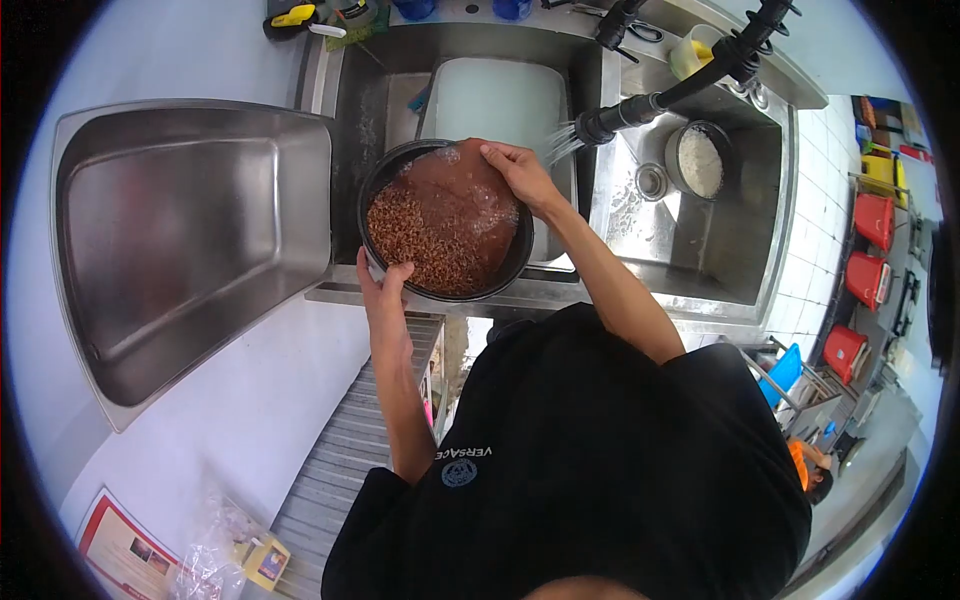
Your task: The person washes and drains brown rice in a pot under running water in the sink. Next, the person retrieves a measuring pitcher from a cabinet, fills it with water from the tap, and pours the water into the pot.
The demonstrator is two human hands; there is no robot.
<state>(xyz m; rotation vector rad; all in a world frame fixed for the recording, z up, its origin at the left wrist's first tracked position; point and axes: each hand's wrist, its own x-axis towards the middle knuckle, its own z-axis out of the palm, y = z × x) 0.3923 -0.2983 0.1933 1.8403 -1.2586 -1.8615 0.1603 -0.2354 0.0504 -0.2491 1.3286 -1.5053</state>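
Observation:
A round dark pot (522, 262) of reddish-brown grains (415, 240) in cloudy red-brown water (460, 185) is held over the left sink basin. The grains are heaped at the lower left of the pot, and the water lies toward the upper right, with bubbles on it. My left hand (380, 295) grips the near left rim, thumb on top and fingers hidden beneath. My right hand (522, 177) is closed on the far right rim. Just right of it, a black spray faucet (600, 122) runs water. Behind the pot, a pale rectangular tub (500, 100) sits in the basin.
In the right basin, a pot (680, 165) of white rice stands by the drain (651, 181). A large steel pan (190, 210) leans at the left. Scissors (645, 32) and a yellow-white container (694, 52) are along the back ledge. Another person (808, 468) is far right.

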